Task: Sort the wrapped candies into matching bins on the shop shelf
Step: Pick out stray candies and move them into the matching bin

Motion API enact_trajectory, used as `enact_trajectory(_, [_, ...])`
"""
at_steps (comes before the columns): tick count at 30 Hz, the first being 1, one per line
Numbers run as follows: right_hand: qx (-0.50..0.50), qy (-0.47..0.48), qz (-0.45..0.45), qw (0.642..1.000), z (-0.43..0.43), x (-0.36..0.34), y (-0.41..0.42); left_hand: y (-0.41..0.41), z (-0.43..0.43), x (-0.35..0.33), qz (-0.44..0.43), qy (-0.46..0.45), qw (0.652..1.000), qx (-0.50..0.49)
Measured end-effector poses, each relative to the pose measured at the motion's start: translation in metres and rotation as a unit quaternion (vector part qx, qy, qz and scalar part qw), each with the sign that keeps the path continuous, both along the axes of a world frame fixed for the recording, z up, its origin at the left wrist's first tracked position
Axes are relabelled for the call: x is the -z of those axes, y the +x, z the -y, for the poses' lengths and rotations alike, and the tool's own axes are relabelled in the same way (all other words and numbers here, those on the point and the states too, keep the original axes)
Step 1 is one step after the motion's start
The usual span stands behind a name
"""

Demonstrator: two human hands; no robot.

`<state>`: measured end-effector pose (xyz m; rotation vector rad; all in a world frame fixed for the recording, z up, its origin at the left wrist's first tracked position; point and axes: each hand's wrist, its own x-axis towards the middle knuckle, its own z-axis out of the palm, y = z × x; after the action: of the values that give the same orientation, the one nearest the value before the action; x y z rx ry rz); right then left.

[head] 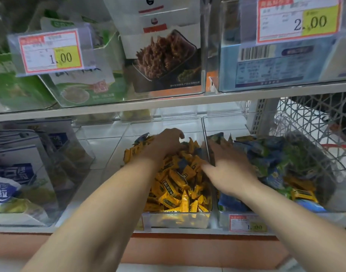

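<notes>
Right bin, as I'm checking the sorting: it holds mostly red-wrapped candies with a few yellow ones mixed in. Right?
Not red. The head view shows the right bin holding mostly blue-and-green wrapped candies, with a few yellow ones mixed in.

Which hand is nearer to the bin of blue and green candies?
Right. The right hand is at the left wall of that bin; the left hand is farther left, on the yellow candies.
</notes>
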<state>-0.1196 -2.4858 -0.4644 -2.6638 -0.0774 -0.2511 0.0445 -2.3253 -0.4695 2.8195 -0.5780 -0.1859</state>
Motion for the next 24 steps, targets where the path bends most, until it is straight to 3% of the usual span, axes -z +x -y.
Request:
enact_trajectory(3, [0.003, 0.000, 0.002, 1.000, 0.000, 0.000, 0.000, 0.000, -0.004, -0.003, 0.025, 0.001, 0.999, 0.021])
enact_trajectory(7, [-0.004, 0.009, 0.000, 1.000, 0.001, -0.002, -0.002, -0.024, -0.017, -0.026, 0.050, -0.256, 0.965, -0.011])
enact_trajectory(9, [-0.008, 0.010, 0.000, 1.000, 0.000, -0.002, -0.003, -0.047, -0.027, -0.032, 0.029, -0.294, 0.955, 0.017])
enact_trajectory(14, [-0.004, 0.002, -0.011, 1.000, -0.002, -0.004, -0.004, -0.078, -0.037, -0.024, 0.045, -0.099, 0.991, 0.082])
enact_trajectory(19, [-0.006, 0.001, -0.021, 1.000, -0.002, -0.006, -0.005, -0.078, -0.031, -0.017, -0.028, -0.085, 0.995, 0.038])
enact_trajectory(24, [-0.010, 0.002, -0.012, 1.000, -0.002, -0.007, -0.007, -0.078, -0.015, -0.004, -0.005, -0.109, 0.993, 0.043])
